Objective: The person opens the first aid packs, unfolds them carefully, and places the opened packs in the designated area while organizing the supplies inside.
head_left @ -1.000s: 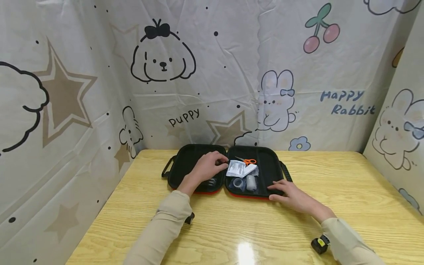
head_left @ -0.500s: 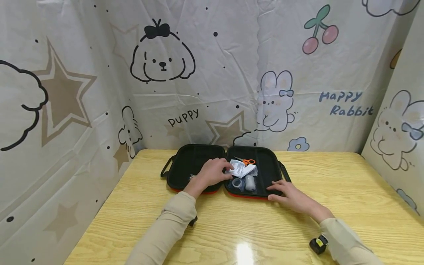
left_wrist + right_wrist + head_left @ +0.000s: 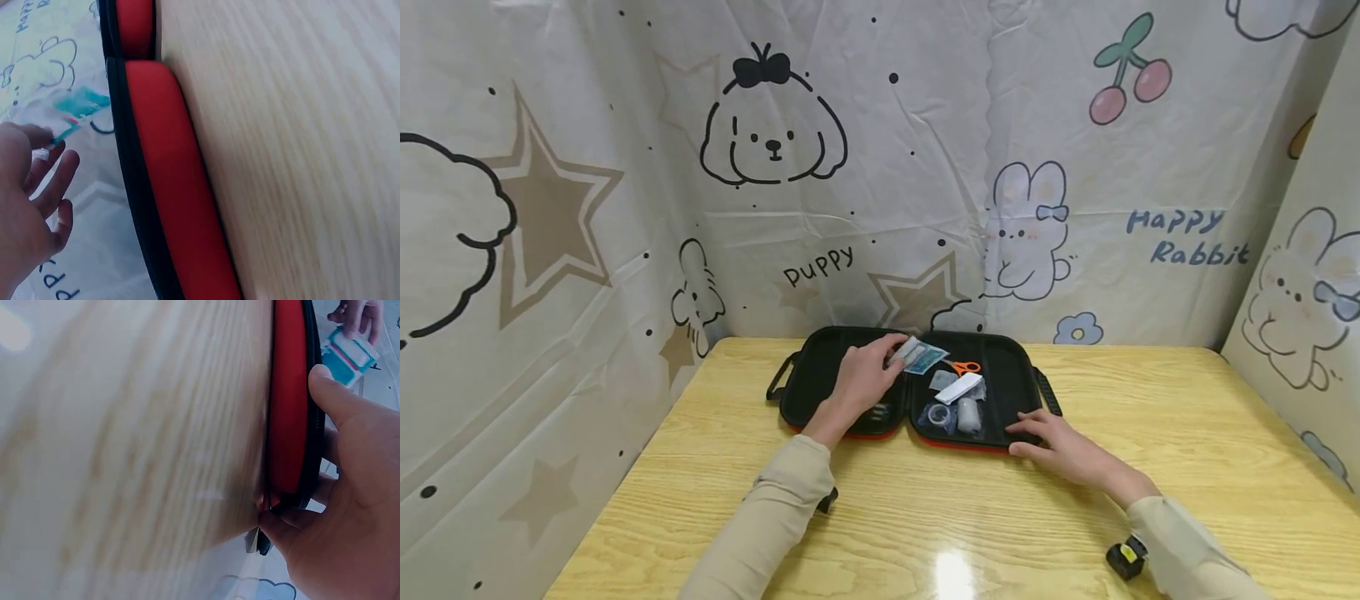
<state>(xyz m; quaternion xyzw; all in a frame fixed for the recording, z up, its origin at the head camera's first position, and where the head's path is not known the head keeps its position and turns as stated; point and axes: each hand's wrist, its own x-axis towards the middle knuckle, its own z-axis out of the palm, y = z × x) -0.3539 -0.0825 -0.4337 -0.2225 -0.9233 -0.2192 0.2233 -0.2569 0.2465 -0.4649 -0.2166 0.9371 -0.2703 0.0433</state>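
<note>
My left hand (image 3: 863,375) pinches a flat teal-and-white packet (image 3: 920,356) above the hinge side of a black, red-shelled zip case. In the left wrist view the same packet (image 3: 81,103) is blurred at the fingertips. The case (image 3: 1019,375) lies unfolded in two halves. My right hand (image 3: 1060,446) holds the front right corner of its right half; in the right wrist view the thumb lies on the zipped rim (image 3: 306,456) and the fingers bend around the wall. Inside that half are orange-handled scissors (image 3: 967,367), a white strip-like packet (image 3: 959,388), a wrapped tape roll (image 3: 938,415) and a white roll (image 3: 968,414).
The case's left half (image 3: 820,375) holds small shiny items partly hidden by the left forearm. Carry handles (image 3: 1048,390) stick out at both outer ends. A wooden table (image 3: 925,517) carries the case, and a printed curtain (image 3: 880,167) hangs behind it.
My left hand reached into the right half, took hold of a packet there, and drew it up and left, showing its teal side. The right hand has stayed at the corner.
</note>
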